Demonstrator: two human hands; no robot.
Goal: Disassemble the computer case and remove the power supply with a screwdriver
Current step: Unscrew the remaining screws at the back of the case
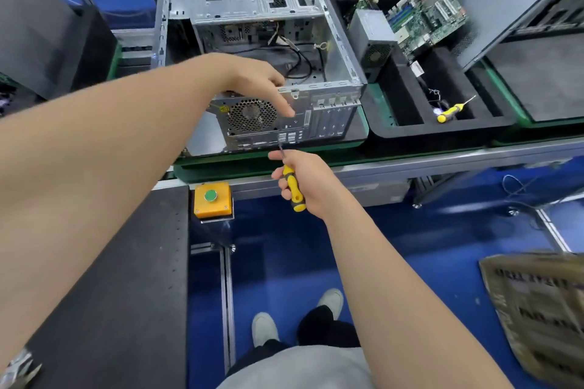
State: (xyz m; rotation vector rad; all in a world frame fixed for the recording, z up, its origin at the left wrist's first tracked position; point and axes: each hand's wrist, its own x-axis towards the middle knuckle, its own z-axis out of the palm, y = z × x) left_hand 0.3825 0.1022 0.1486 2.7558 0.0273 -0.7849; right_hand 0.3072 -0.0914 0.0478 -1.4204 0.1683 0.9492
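Now, screwdriver (pixel 289 175) at case (pixel 331 117) rear.

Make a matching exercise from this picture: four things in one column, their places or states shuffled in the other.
1 left hand
2 right hand
3 motherboard
4 green button

a on a yellow box at the bench front
b grips a yellow-black screwdriver
c reaches over the rear panel of the computer case
d leans in the black tray right of the case

Pairs: 1-c, 2-b, 3-d, 4-a

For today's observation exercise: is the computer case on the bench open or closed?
Open. The computer case has no panel on its upward side; its metal interior and black cables show.
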